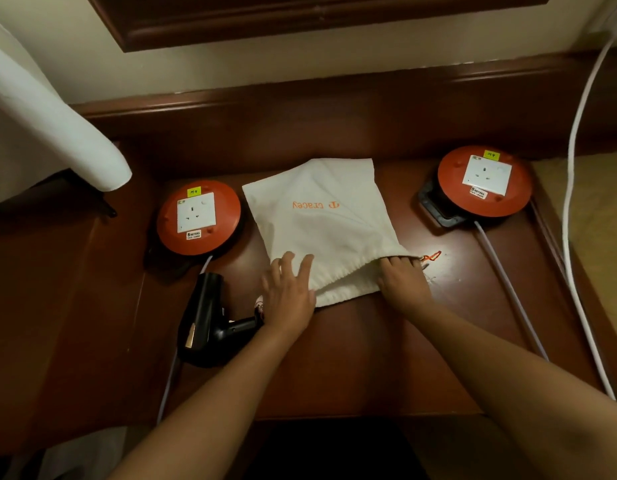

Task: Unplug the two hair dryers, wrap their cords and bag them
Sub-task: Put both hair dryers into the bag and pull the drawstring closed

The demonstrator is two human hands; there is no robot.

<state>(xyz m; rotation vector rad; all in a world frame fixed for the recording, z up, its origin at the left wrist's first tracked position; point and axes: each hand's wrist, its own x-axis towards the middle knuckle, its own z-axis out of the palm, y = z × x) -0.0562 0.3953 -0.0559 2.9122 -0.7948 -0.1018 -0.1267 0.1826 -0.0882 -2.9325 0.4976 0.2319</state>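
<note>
While left hand [289, 295] presses flat, right hand [402, 279] grips cream bag [327, 223] mouth; orange lettering.

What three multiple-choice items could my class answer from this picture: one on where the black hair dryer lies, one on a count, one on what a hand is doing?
1. Where does the black hair dryer lie relative to the white cloth drawstring bag?
A. on top of it
B. beside its mouth, toward the left of the picture
C. behind it, against the wall

2. How many round orange cord reels with white sockets are on the dark wooden table?
A. one
B. two
C. three

3. What is the right hand doing?
A. reaching into the bag's gathered mouth
B. pulling a plug from a socket
C. hanging free above the table

Answers: 1 B, the dryer lies left of the bag's opening, by the left hand. 2 B, one reel sits left of the bag and another right. 3 A, its fingertips disappear under the bag's hem.
</note>
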